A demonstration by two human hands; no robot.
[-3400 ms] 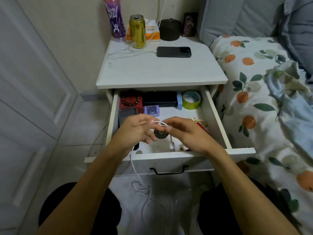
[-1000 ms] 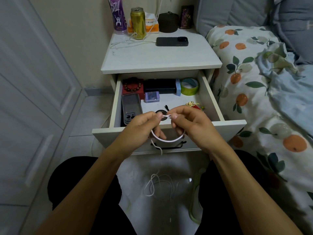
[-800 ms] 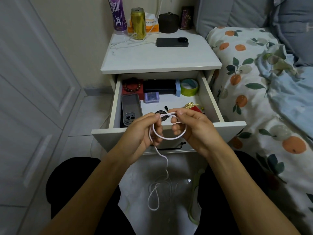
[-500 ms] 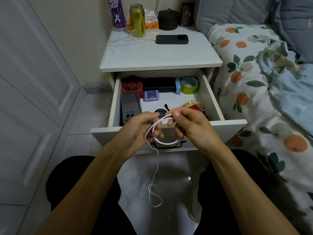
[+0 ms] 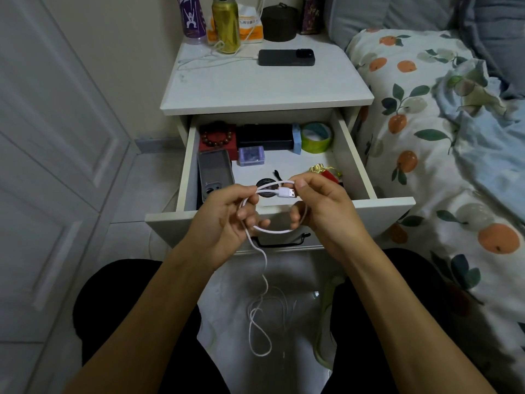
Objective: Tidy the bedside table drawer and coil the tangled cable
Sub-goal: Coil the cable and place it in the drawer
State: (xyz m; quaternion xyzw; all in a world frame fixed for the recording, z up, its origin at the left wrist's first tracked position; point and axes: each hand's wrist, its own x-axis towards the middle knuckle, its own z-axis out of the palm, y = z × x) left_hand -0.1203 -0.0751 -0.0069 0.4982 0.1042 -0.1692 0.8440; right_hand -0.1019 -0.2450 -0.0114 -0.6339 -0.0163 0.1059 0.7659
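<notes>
Both hands hold a white cable in front of the open drawer of the white bedside table. My right hand pinches the loop near its USB plug. My left hand grips the other side of the loop. The rest of the cable hangs down from my left hand and lies in loose curls on the floor between my knees.
In the drawer lie a bead bracelet on a red box, a black box, green tape, a small purple case, a phone case, a dark disc and a red-gold pouch. A phone, a can and bottles stand on top. A bed lies right.
The hands have lifted out of the drawer to its front and wound the cable into a loop. The USB plug now shows between them, and less slack lies on the floor.
</notes>
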